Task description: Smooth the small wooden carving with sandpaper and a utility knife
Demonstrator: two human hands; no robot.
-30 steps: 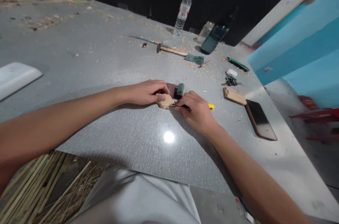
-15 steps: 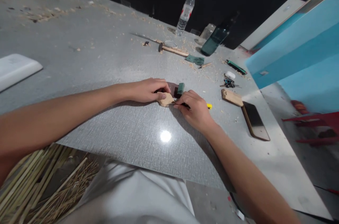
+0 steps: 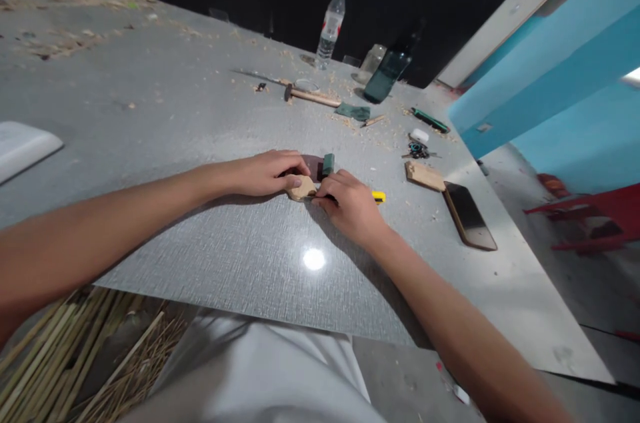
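Note:
My left hand [image 3: 275,173] is closed on a small piece of pale carved wood [image 3: 300,190], holding it on the table with thumb and fingers. My right hand [image 3: 353,206] is closed in a pinch around a slim tool with a thin tip [image 3: 313,195], which meets the wood's right side. Most of this tool is hidden in the fingers; it looks like a carving knife. A yellow end [image 3: 379,196] shows past my right hand; whether it belongs to the held tool I cannot tell. Behind the hands are a dark brown flat piece [image 3: 313,166] and a green block [image 3: 328,164].
A hammer [image 3: 313,97], green cloth [image 3: 353,111], water bottle [image 3: 332,24] and dark bottle [image 3: 387,74] stand or lie at the back. Rightward are keys [image 3: 419,150], a wood block [image 3: 424,176] and a phone [image 3: 470,215]. Wood shavings [image 3: 65,43] litter the far left.
The whole view has shifted, so the table's things appear further left. My hands keep their hold on the wood and the tool; more of the yellow end shows beside my right hand.

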